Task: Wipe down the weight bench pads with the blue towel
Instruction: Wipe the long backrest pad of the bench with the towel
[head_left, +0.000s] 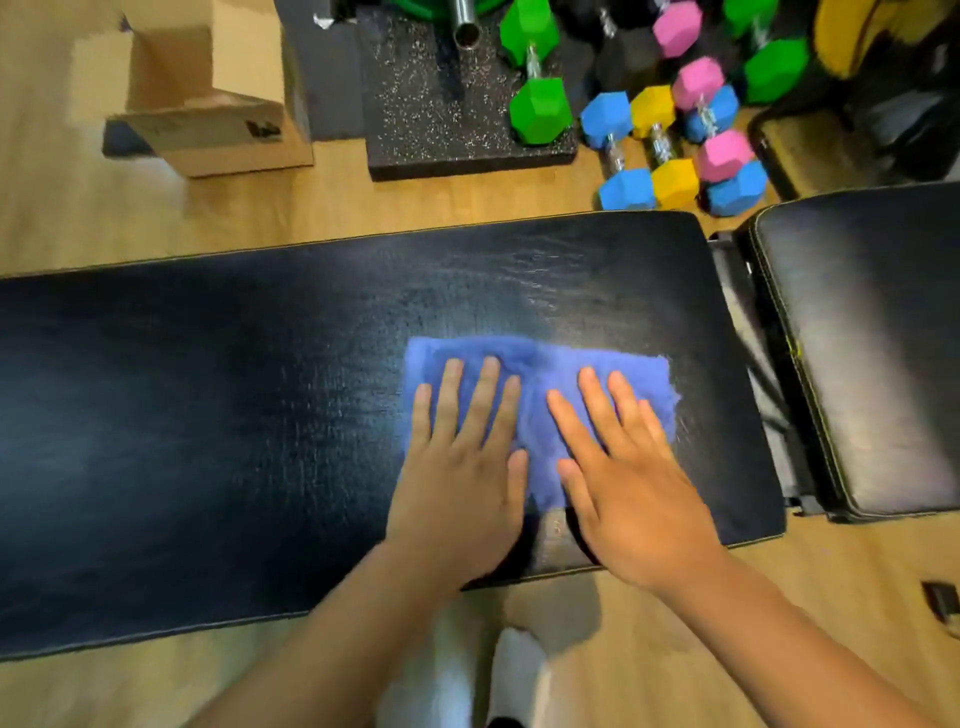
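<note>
Both hands lie flat with fingers straight and slightly spread. The left hand (462, 467) and right hand (636, 483) press side by side on the blue towel (537, 364), which is spread on the long black bench pad (208, 415) near its right end, toward the near edge. A second pad (878, 338) sits across a gap on the right, cut off by the frame. Beyond the far edge, coloured dumbbells (654, 111) crowd the floor beside a speckled mat (415, 104). A cardboard box (208, 119) carries a label too blurred to read.
</note>
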